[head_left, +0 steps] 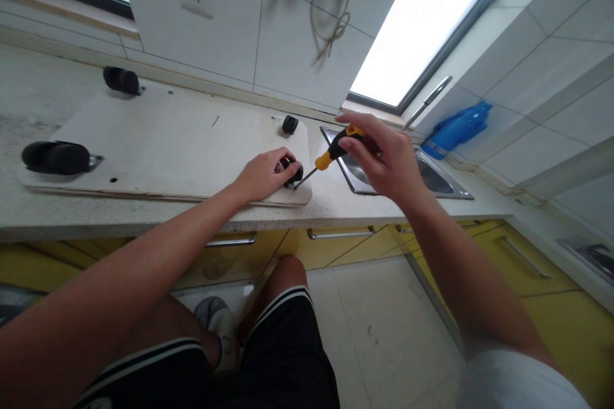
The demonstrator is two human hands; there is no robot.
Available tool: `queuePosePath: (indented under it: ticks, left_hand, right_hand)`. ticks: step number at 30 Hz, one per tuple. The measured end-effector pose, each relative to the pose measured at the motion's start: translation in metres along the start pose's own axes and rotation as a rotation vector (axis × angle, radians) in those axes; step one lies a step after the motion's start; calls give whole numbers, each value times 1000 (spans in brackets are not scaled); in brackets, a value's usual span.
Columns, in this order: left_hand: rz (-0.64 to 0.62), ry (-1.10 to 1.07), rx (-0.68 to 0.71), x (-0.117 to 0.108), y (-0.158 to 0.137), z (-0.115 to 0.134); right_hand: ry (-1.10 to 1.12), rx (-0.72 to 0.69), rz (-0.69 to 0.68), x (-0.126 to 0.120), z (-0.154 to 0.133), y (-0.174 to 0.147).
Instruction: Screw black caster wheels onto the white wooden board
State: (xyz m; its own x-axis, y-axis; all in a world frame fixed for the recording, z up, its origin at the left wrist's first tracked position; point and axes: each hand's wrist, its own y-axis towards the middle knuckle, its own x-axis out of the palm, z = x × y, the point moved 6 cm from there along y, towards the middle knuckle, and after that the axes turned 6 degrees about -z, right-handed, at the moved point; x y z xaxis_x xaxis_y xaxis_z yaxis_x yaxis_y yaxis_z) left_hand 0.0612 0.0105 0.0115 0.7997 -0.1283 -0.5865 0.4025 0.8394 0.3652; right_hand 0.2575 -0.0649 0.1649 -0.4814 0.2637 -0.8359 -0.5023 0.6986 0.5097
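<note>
The left hand pinches a black caster at the white board's near right corner; the right hand grips a yellow-and-black screwdriver, tip at the caster's base. The shorts bear an unreadable pale mark, near left.

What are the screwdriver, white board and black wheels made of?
Screwdriver: thin grey shaft, likely metal; smooth yellow and black handle, probably plastic. Board: perhaps wood, with a pale, painted-looking top and brownish edge lines. Wheels: probably plastic, from their smooth, dark look.
</note>
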Motion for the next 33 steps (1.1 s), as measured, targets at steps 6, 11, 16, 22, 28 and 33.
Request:
queuePosePath:
  ticks: [6,11,16,22,28,33]
  left_hand:
    - [-7,18,14,0,0,2]
    - [-5,6,4,0,0,1]
    - [-9,-20,1,0,-1,2]
    - [-11,-6,11,-1,-1,3]
    - [-12,-5,4,-2,-1,3]
    - [-28,-31,-11,-1,-1,1]
  right_hand:
    - [-96,73,-28,-2,4,5]
    - [-66,-13,-136,-1,5,8]
    - [-85,43,10,-5,5,10]
    - [-43,-77,-131,5,-8,11]
    - [50,-44,152,11,-12,4]
    - [-155,-133,135,10,-23,6]
